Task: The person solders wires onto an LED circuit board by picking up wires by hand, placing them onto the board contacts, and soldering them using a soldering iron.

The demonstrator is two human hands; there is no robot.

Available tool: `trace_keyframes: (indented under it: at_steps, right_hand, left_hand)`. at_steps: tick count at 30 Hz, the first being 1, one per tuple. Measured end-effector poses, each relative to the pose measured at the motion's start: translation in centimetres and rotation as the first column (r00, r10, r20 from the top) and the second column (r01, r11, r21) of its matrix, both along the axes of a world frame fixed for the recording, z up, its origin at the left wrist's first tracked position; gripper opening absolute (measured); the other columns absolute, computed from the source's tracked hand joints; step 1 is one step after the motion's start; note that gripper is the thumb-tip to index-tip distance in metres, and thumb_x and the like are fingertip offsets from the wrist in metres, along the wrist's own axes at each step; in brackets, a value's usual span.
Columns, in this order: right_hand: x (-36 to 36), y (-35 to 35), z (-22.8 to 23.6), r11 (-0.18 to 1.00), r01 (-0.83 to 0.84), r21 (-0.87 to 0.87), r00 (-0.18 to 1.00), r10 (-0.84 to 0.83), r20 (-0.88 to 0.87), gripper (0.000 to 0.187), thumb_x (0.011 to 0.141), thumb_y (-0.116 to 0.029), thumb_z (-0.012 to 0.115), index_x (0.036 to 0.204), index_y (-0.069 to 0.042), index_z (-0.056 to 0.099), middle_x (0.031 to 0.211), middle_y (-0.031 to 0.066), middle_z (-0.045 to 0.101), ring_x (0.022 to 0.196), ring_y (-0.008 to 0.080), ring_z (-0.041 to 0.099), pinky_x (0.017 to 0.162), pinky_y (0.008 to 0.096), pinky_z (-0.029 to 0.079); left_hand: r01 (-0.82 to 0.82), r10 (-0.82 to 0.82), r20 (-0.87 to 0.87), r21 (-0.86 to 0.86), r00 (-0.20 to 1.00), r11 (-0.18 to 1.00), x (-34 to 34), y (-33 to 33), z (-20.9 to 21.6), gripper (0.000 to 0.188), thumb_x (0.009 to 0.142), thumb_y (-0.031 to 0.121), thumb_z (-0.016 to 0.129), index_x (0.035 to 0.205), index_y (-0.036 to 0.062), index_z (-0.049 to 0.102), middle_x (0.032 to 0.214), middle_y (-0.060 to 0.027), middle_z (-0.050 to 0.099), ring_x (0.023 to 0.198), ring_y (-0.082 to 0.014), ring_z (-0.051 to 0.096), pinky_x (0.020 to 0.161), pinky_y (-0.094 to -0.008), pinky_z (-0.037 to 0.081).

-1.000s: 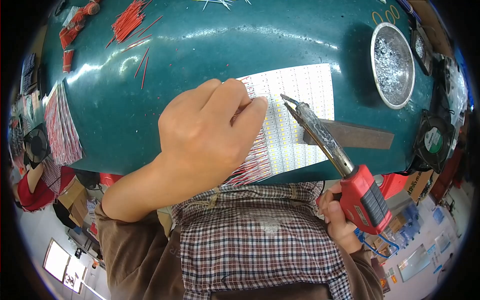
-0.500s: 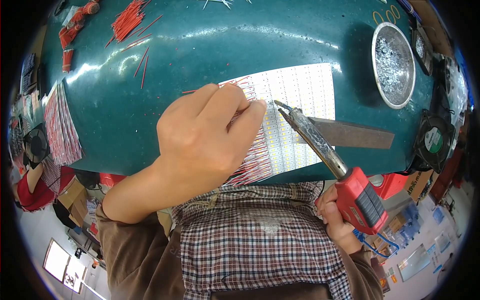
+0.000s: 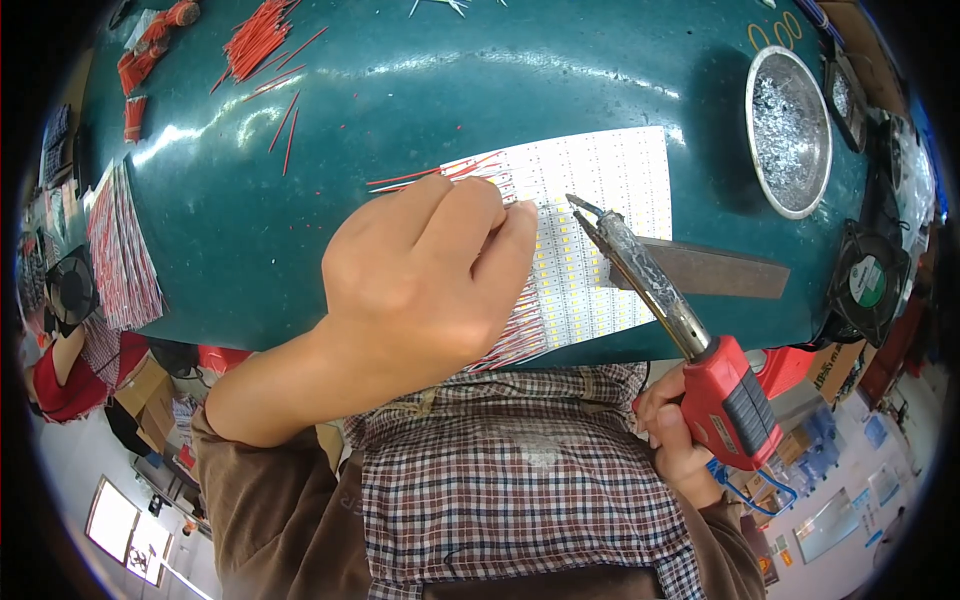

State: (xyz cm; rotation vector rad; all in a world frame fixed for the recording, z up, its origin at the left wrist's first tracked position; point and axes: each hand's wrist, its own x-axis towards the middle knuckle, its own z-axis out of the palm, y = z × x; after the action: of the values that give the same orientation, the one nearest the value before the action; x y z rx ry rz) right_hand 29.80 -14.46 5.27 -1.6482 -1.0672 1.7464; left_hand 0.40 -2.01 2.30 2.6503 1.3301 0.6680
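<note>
My left hand [image 3: 420, 265] is closed in a pinch over the left part of a white LED strip panel [image 3: 610, 170] on the bench; whatever its fingertips hold is hidden. Thin red and white wires [image 3: 515, 335] run along the panel's left side, partly under that hand. Several red wires [image 3: 405, 180] poke out beyond its knuckles. In my right hand [image 3: 672, 430] is a soldering gun [image 3: 735, 405] with a red and black handle. Its tip is over the panel, a little right of my left fingertips and apart from them. A flat metal bar [image 3: 715, 268] lies across the panel's right edge.
A metal bowl [image 3: 790, 130] with silvery bits stands at the right, near a small black fan [image 3: 868, 280]. Loose red wires [image 3: 258, 40] lie at the far left of the green bench [image 3: 250, 230]. A wire bundle [image 3: 125, 250] hangs over the left edge.
The soldering gun's tip has shifted right, away from my left fingertips. My left hand has moved slightly right and stays pinched.
</note>
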Motion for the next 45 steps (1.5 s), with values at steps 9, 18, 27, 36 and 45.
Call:
trace_keyframes:
  at_steps: [9, 18, 27, 36, 45]
  right_hand:
    - [-0.1, -0.6, -0.7, 0.988, -0.075, 0.137, 0.991, 0.058, 0.123, 0.034, 0.098, -0.031, 0.067, 0.094, -0.001, 0.052, 0.061, 0.0027, 0.049, 0.047, 0.0100, 0.044, 0.050, 0.0264, 0.043]
    - [0.6, -0.6, -0.7, 0.983, -0.166, 0.081, 0.975, 0.151, 0.161, 0.011, 0.087, -0.013, 0.072, 0.092, -0.003, 0.070, 0.078, 0.0081, 0.067, 0.069, 0.0235, 0.065, 0.065, 0.0349, 0.052]
    - [0.2, -0.6, -0.5, 0.996, -0.090, 0.026, 0.989, 0.087, 0.119, 0.011, 0.087, -0.012, 0.072, 0.094, -0.003, 0.070, 0.079, 0.0087, 0.067, 0.069, 0.0245, 0.066, 0.066, 0.0344, 0.052]
    - [-0.6, -0.8, -0.8, 0.994, -0.001, 0.109, 0.999, -0.004, 0.044, 0.029, 0.096, -0.026, 0.067, 0.096, -0.006, 0.046, 0.068, 0.0041, 0.048, 0.046, 0.0099, 0.039, 0.049, 0.0278, 0.042]
    - [-0.6, -0.5, -0.8, 0.991, 0.062, 0.116, 0.998, -0.062, -0.004, 0.029, 0.096, -0.027, 0.067, 0.094, -0.005, 0.049, 0.068, 0.0037, 0.048, 0.047, 0.0103, 0.042, 0.050, 0.0272, 0.043]
  left_hand:
    - [-0.004, 0.004, 0.014, -0.011, 1.000, 1.000, 0.1, -0.1, 0.1, 0.036, 0.063, -0.002, 0.078, 0.098, 0.0028, 0.078, 0.074, -0.0018, 0.056, 0.059, -0.0154, 0.054, 0.047, -0.0281, 0.041]
    - [0.001, 0.000, 0.016, -0.023, 1.000, 1.000, 0.1, -0.3, 0.1, 0.036, 0.064, -0.002, 0.079, 0.099, 0.0019, 0.078, 0.074, -0.0028, 0.057, 0.060, -0.0163, 0.057, 0.048, -0.0287, 0.043]
    - [0.007, -0.008, -0.035, -0.007, 0.999, 1.000, 0.2, -0.6, 0.4, 0.039, 0.063, 0.002, 0.073, 0.102, 0.0012, 0.078, 0.076, -0.0032, 0.057, 0.061, -0.0164, 0.057, 0.047, -0.0289, 0.042]
    - [0.011, -0.011, -0.110, 0.003, 0.994, 1.000, 0.4, -0.7, 0.8, 0.039, 0.064, 0.003, 0.072, 0.102, 0.0002, 0.077, 0.077, -0.0034, 0.057, 0.062, -0.0162, 0.057, 0.047, -0.0294, 0.042]
    - [-0.124, 0.098, -0.167, -0.153, 0.981, 0.980, -0.4, -0.6, 4.3, 0.030, 0.071, -0.003, 0.076, 0.101, 0.0020, 0.076, 0.080, -0.0053, 0.060, 0.063, -0.0205, 0.061, 0.051, -0.0311, 0.047]
